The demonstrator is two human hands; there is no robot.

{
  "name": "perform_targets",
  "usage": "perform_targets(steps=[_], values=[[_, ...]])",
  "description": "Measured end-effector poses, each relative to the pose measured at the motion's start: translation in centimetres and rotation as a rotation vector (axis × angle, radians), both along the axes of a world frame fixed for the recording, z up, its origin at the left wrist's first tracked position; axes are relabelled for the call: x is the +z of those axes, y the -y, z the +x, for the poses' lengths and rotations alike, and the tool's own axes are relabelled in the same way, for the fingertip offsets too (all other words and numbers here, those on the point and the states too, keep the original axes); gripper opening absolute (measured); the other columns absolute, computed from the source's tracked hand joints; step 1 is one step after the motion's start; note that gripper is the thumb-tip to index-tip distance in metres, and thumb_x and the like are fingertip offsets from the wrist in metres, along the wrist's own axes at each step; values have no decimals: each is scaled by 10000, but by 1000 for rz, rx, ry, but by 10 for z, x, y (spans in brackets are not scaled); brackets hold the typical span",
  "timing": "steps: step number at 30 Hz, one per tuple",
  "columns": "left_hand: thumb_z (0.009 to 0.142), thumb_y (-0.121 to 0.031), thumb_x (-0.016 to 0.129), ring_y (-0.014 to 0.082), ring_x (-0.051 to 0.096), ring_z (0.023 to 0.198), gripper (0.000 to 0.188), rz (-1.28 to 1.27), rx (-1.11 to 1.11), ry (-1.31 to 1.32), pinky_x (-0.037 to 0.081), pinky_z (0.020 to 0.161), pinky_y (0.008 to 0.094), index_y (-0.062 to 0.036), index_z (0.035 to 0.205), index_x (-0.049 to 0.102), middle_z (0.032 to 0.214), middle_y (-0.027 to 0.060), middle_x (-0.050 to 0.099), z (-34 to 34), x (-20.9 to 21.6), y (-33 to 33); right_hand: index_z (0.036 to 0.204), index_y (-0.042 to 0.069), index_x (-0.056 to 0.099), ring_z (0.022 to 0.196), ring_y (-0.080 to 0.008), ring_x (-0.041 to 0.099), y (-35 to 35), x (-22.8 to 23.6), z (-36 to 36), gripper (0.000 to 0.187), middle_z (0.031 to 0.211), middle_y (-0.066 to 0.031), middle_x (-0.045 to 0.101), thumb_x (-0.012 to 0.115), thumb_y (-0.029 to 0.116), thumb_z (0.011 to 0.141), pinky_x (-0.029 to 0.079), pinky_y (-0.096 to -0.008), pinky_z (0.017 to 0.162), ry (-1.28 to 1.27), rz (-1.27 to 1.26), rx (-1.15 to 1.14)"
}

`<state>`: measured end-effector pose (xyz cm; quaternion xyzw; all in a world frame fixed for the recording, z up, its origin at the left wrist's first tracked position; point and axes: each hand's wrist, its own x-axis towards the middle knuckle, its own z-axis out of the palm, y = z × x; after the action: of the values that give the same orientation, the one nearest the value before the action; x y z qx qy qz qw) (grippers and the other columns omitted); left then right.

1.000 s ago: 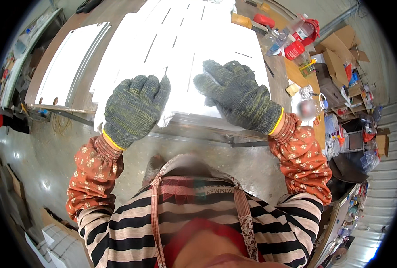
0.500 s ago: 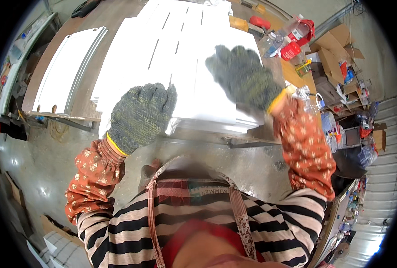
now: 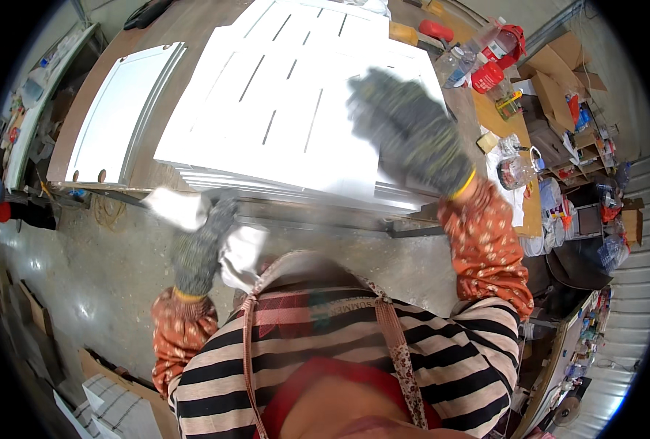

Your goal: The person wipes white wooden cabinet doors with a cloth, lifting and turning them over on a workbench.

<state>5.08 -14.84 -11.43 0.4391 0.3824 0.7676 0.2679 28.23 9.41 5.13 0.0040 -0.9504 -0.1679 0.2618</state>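
Observation:
My left hand (image 3: 197,252), in a dark grey-green knit glove with a yellow cuff, is closed on a white cloth (image 3: 243,252). The cloth shows on both sides of the fist, just off the table's near edge. Over the right part of a stack of white panels (image 3: 230,124) is my right hand (image 3: 409,124), gloved alike and smeared by motion. Its fingers look stretched out, with nothing visible in them; whether they touch the panel cannot be made out. The top panels have narrow dark slots.
More white panels with round holes (image 3: 120,117) lie at the table's left. To the right stand plastic bottles (image 3: 453,62), a red container (image 3: 487,77) and a jug (image 3: 514,172). Opened cardboard boxes (image 3: 555,88) and cluttered shelves are beyond. A metal table leg rail (image 3: 416,231) runs beneath.
My left hand has come off the panels, back toward my body, and the white cloth now shows in it. My right hand is still over the stack's right side, slightly shifted.

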Motion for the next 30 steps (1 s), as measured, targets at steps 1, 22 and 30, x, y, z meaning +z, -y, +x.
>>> perform_targets(steps=[1,22,30], values=[[911,-260,525,182,627,905,452,144,-200,470,535,756,311,-4,1280,478,1095,129,622,20,-21,-11,1221,90,541,1062,-319,564,26,3,-4,377,1243,-176,549,551,183,856,441,-419,918,129,-71,-108],[934,-141,477,285,598,1040,323,-251,414,-517,473,945,379,75,1164,545,1129,204,605,59,85,-35,1025,22,563,917,-289,558,-36,0,-23,291,956,-165,555,556,200,795,446,-501,784,-33,201,-340],[946,-113,460,301,575,1071,316,71,-56,193,465,949,376,93,1177,524,1151,227,581,20,27,-22,1101,94,605,1178,-270,485,-85,-12,24,280,1247,-75,521,543,244,872,409,-466,952,-116,-99,-383]])
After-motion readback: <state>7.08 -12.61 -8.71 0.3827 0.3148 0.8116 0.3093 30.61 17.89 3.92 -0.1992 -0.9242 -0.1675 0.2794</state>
